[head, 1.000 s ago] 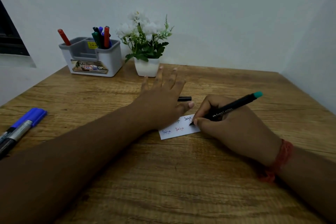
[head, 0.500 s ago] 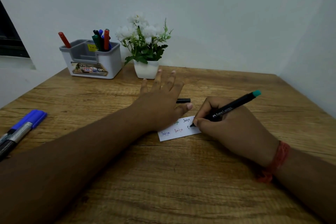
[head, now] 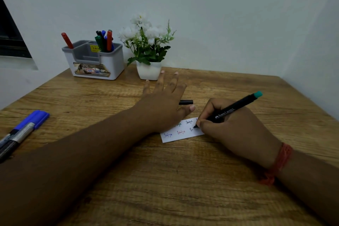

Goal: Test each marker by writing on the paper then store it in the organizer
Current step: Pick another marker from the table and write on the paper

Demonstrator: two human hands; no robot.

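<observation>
Head view, the only view supplied. The right hand point(head: 236, 126) grips a black Faber-Castell marker point(head: 231, 111) in a writing hold, fingers curled round the lower barrel. The tip rests on the paper slip point(head: 180, 136) at the right end of the lower row of written words, where a word stands incomplete. The marker's long axis runs from the tip, low and toward the person's left, up to its teal end point(head: 258, 94), high and to the right, tilted away over the knuckles.

The left hand point(head: 163, 104) lies flat on the slip's left part, fingers straight and spread, grasping nothing; it pins the paper to the wooden table point(head: 165, 189).

A black cap point(head: 186, 102) lies on the table just beyond the left thumb, long axis roughly left to right. It sits between the two hands, nearer the left.

The organizer point(head: 95, 60) stands at the far left by the wall, well apart from both hands, with several markers upright in its right compartment and a red one point(head: 67, 40) leaning at its left corner. A potted white flower point(head: 148, 49) stands just beside it.

Judgement: the writing test is in progress; capping comes next, then a reach forward and leftward.

Two markers point(head: 20, 134), one with a blue cap, lie at the left edge, apparently untested.
</observation>
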